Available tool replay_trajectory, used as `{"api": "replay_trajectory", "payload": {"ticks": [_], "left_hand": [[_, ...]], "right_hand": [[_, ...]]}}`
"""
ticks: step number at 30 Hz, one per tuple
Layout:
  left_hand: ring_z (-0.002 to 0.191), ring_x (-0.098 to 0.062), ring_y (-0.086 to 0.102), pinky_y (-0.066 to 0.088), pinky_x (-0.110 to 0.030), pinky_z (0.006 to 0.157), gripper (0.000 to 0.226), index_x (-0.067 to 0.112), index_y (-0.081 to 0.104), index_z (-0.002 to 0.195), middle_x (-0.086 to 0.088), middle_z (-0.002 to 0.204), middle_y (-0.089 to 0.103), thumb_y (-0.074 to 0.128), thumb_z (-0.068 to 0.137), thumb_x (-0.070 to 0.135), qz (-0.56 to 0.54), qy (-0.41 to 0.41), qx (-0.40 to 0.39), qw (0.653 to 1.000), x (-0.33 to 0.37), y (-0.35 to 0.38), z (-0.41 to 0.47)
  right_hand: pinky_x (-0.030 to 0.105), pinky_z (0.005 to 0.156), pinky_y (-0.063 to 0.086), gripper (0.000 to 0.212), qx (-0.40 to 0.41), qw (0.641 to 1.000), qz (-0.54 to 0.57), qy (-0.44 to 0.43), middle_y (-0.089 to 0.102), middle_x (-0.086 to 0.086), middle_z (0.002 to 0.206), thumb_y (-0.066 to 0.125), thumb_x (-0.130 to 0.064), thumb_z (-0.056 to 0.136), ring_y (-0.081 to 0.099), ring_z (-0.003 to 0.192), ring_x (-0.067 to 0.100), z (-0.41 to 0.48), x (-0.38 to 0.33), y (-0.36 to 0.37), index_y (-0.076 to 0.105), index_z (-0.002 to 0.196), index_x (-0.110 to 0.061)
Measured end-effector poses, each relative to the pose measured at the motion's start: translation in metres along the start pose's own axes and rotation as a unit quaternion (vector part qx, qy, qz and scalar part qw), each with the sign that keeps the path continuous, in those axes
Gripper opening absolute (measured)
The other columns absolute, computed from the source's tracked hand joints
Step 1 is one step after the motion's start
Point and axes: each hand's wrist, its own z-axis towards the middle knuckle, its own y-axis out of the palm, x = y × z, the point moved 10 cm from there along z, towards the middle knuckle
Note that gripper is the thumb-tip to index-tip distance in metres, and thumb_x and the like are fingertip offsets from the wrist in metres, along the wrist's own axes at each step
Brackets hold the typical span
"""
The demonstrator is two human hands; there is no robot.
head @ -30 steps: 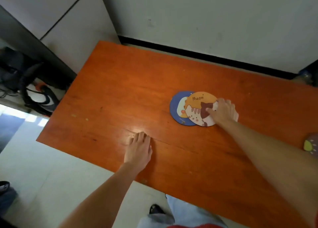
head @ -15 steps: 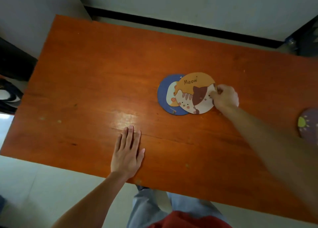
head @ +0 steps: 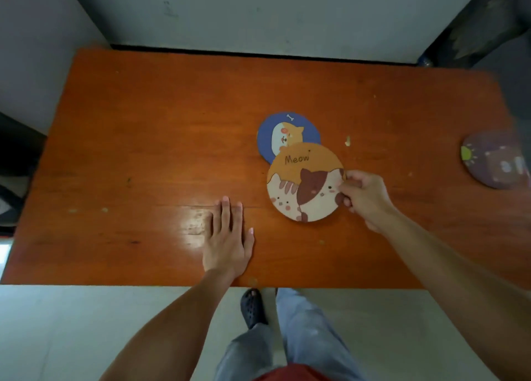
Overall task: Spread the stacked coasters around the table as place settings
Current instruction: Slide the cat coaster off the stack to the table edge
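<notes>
My right hand (head: 362,197) pinches the right rim of a round cat coaster (head: 304,183) marked "Meow", orange on top and cream below. That coaster is raised toward me and overlaps the near edge of a blue coaster (head: 283,135) with a dog face, which lies flat on the orange wooden table (head: 143,139). A purple coaster (head: 492,159) lies alone near the table's right end. My left hand (head: 228,242) rests flat on the table by the front edge, fingers together, holding nothing.
The table's far edge runs along a grey wall with a black baseboard. Dark bags lie on the floor past the left end, and a dark object stands at the far right. My legs and one black shoe (head: 253,308) are below the front edge.
My right hand has pulled the cat coaster toward me and off the blue coaster, which shows more now. The view has swung so the whole table is visible. My left hand stayed flat.
</notes>
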Motion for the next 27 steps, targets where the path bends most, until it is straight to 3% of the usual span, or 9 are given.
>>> {"api": "replay_trajectory", "payload": {"ticks": [6, 10, 14, 17, 21, 27], "left_hand": [[0.147, -0.03, -0.008, -0.002, -0.047, 0.118, 0.075, 0.015, 0.001, 0.151, -0.015, 0.16, -0.002, 0.018, 0.092, 0.057, 0.004, 0.01, 0.023, 1.0, 0.008, -0.011, 0.02], [0.146, -0.031, -0.004, -0.004, -0.045, 0.116, 0.074, 0.015, 0.001, 0.15, -0.017, 0.16, 0.005, 0.022, 0.092, 0.056, -0.012, 0.024, 0.046, 0.999, 0.007, -0.009, 0.017], [0.147, -0.03, 0.001, 0.01, -0.049, 0.119, 0.056, 0.016, 0.013, 0.149, -0.015, 0.16, 0.011, 0.009, 0.1, 0.042, -0.043, 0.016, 0.063, 0.997, 0.006, -0.013, 0.017], [0.147, -0.029, 0.002, 0.008, -0.047, 0.119, 0.054, 0.016, 0.016, 0.149, -0.014, 0.16, 0.011, 0.014, 0.1, 0.037, -0.043, 0.015, 0.07, 0.997, 0.006, -0.014, 0.017], [0.147, -0.028, 0.001, 0.008, -0.047, 0.119, 0.054, 0.017, 0.018, 0.149, -0.014, 0.16, 0.01, 0.016, 0.099, 0.037, -0.044, 0.009, 0.066, 0.997, 0.006, -0.014, 0.017], [0.147, -0.03, 0.002, 0.009, -0.048, 0.119, 0.055, 0.016, 0.018, 0.149, -0.015, 0.16, 0.01, 0.018, 0.099, 0.038, -0.041, 0.009, 0.062, 0.997, 0.006, -0.014, 0.018]], "right_hand": [[0.018, 0.038, 0.037, 0.008, -0.098, 0.994, -0.02, 0.045, 0.066, -0.005, 0.057, 0.063, -0.016, 0.092, 0.046, 0.043, 0.005, -0.035, 0.045, 0.052, 0.07, 0.091, -0.016], [0.018, 0.039, 0.038, 0.01, -0.064, 0.996, -0.054, 0.042, 0.064, -0.008, 0.057, 0.062, -0.019, 0.092, 0.046, 0.041, 0.003, -0.039, 0.067, 0.055, 0.068, 0.085, -0.02], [0.028, 0.047, 0.043, 0.013, -0.056, 0.989, -0.138, -0.005, 0.062, -0.008, 0.059, 0.06, -0.024, 0.093, 0.051, 0.048, 0.006, -0.038, 0.067, 0.053, 0.069, 0.084, -0.022], [0.036, 0.053, 0.048, 0.017, -0.049, 0.979, -0.195, -0.032, 0.065, -0.002, 0.066, 0.058, -0.024, 0.094, 0.057, 0.057, 0.018, -0.041, 0.068, 0.051, 0.065, 0.079, -0.019], [0.029, 0.05, 0.041, 0.023, -0.008, 0.961, -0.261, -0.096, 0.059, -0.003, 0.063, 0.056, -0.02, 0.094, 0.055, 0.059, 0.016, -0.049, 0.06, 0.05, 0.055, 0.072, -0.015], [0.038, 0.062, 0.049, 0.01, 0.036, 0.93, -0.339, -0.137, 0.053, 0.007, 0.091, 0.058, -0.022, 0.093, 0.059, 0.073, 0.03, -0.055, 0.054, 0.05, 0.06, 0.093, -0.012]]}}
